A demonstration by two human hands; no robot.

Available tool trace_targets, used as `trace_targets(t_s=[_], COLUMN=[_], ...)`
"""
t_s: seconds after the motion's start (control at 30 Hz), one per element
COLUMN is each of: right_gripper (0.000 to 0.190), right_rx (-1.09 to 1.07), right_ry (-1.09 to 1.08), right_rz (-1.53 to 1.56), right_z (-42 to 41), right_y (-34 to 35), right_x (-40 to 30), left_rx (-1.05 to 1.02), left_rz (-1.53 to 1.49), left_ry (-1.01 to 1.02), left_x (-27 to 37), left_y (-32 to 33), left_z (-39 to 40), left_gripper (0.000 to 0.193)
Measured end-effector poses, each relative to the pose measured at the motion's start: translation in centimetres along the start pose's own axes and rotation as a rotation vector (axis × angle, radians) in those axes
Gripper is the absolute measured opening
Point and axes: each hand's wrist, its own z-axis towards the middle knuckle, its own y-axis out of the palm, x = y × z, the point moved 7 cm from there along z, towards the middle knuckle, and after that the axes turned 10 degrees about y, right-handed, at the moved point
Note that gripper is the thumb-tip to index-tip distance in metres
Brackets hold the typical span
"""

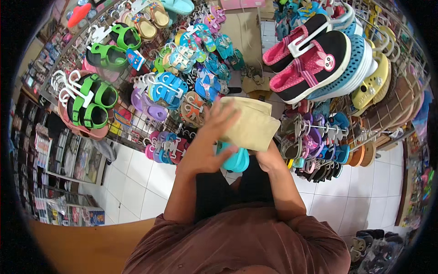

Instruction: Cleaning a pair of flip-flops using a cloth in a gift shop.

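A folded pale yellow cloth [253,125] is held up in front of me. My right hand [267,158] grips its lower edge from underneath, with most of the fingers hidden behind it. My left hand [217,132], slightly blurred, is spread with its fingers at the cloth's left side; whether it touches the cloth I cannot tell. Turquoise children's footwear [237,161] shows just below the cloth, between my hands. Orange-and-brown sandals [193,109] hang beyond my left hand.
Wire racks [137,132] of children's sandals stand on the left and right. Black and pink rabbit shoes [309,73] jut out at the right, green strap sandals [92,101] at the left. White floor tiles [154,176] lie below, and an orange-brown surface [92,245] is at lower left.
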Motion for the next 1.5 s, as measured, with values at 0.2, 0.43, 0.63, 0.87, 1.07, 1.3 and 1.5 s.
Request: trace_targets(t_s=[0.2, 0.43, 0.63, 0.87, 1.07, 1.3, 1.5], right_gripper=[0.023, 0.017, 0.018, 0.039, 0.047, 0.048, 0.047], right_rx=[-0.171, -0.222, -0.259, -0.309, -0.224, -0.108, -0.049], right_ry=[0.079, -0.017, 0.039, 0.078, 0.201, 0.250, 0.048], right_rz=[0.192, 0.202, 0.235, 0.260, 0.228, 0.128, 0.003], right_z=[0.1, 0.1, -0.9, -2.1, -0.7, -2.3, -3.1], right_y=[0.6, -1.0, -3.2, -3.5, -4.0, -1.5, -0.6], right_x=[0.8, 1.7, 3.2, 5.3, 7.7, 5.8, 4.9], left_rx=[0.496, 0.575, 0.515, 0.687, 0.966, 0.738, 0.822], left_rz=[-0.620, -1.122, -1.441, -1.775, -1.813, -1.823, -1.700], left_ry=[-0.344, -0.319, -0.276, -0.031, -0.130, -0.032, -0.065], left_x=[-5.1, -5.8, -9.6, -10.8, -14.5, -9.5, -9.7], left_y=[-0.9, 1.5, 5.4, 12.9, 17.1, 13.9, 13.8], left_z=[-4.3, -4.5, -5.1, -7.0, -12.4, -9.9, -10.2], left_gripper=[0.079, 0.098, 0.096, 0.083, 0.075, 0.064, 0.068])
